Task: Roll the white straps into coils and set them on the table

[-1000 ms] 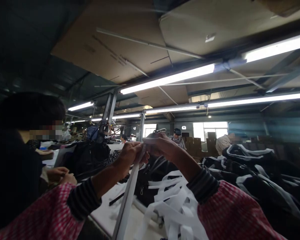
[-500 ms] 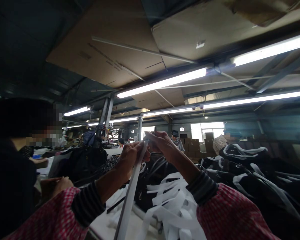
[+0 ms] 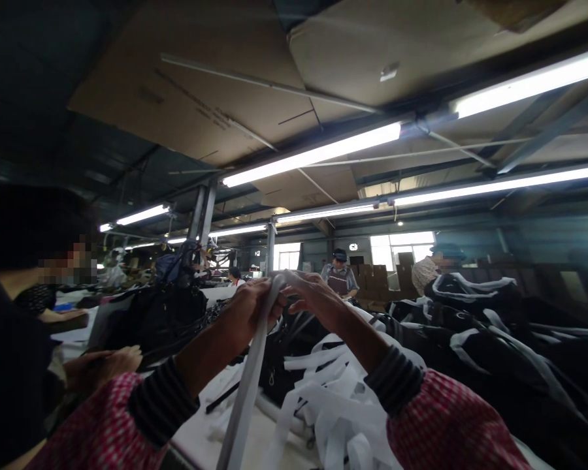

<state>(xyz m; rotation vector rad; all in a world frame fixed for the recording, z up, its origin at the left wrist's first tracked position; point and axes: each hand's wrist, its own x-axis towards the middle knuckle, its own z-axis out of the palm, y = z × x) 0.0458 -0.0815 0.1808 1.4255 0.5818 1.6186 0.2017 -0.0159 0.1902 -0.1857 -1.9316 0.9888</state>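
Observation:
A long white fabric strip (image 3: pixel 249 385) runs from the bottom edge up to my two hands, which are raised in front of me at about chest height. My left hand (image 3: pixel 249 305) is closed round the upper part of this strip. Just to its right, my right hand (image 3: pixel 318 299) has its fingers bent at the strip's top, where the white band folds over toward it. Its fingertips are partly blurred. Below my hands lies a loose heap of white strips (image 3: pixel 340 398), mixed with black material.
Black pieces with white edging (image 3: pixel 465 333) are piled at the right. Black bags (image 3: pixel 147 320) lie at the left beyond a co-worker in dark clothing (image 3: pixel 10 352), close beside me. Another person in an apron (image 3: pixel 340 277) stands farther back, near stacked cartons (image 3: pixel 372 277).
The strip's top now bends over toward my right hand, whose fingers have loosened and shifted slightly. A white band now shows behind my right forearm. The view has tilted slightly.

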